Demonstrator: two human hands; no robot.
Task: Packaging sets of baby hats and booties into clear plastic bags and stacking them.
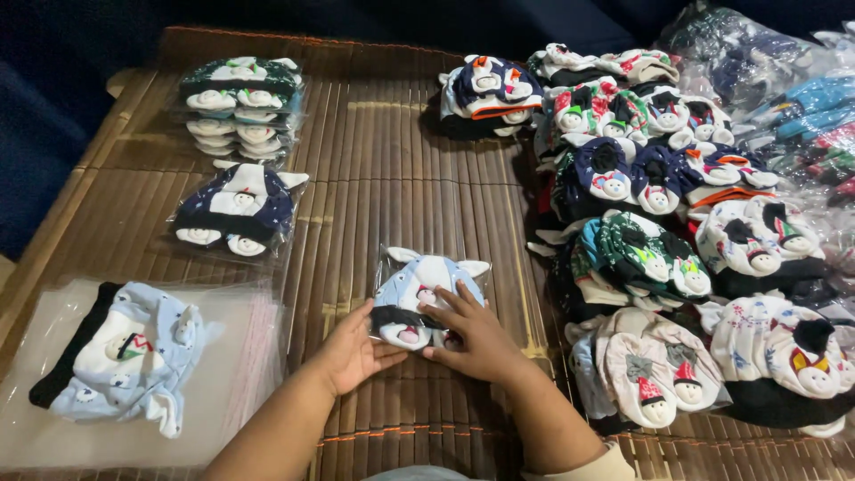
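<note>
Both forearms are cut off by the bottom edge, and the lower part of the bagged light-blue cap set (426, 298) lies hidden under the fingers, so its bottom seam cannot be made out. The left hand (349, 356) lies against the bag's lower left corner with its grip open, fingers flat on the bamboo mat (392, 178). The right hand (476, 338) presses spread, open fingers down on the bag's lower right part, closing round nothing. The bagged set sits near the middle of the mat, its long axis running away from the person, the two pointed ears aimed at the far edge. Bare mat stretches beyond it and to its left. To the right the loose caps (659, 258) crowd in a heap just beside the right hand, some running out of view. At left a bagged dark-blue set (236, 214) and a stack of bagged sets (240, 107) lie well apart from the hands. Nearer, a light-blue cap (129, 356) rests on clear plastic bags (240, 374), whose edges are hard to trace.
</note>
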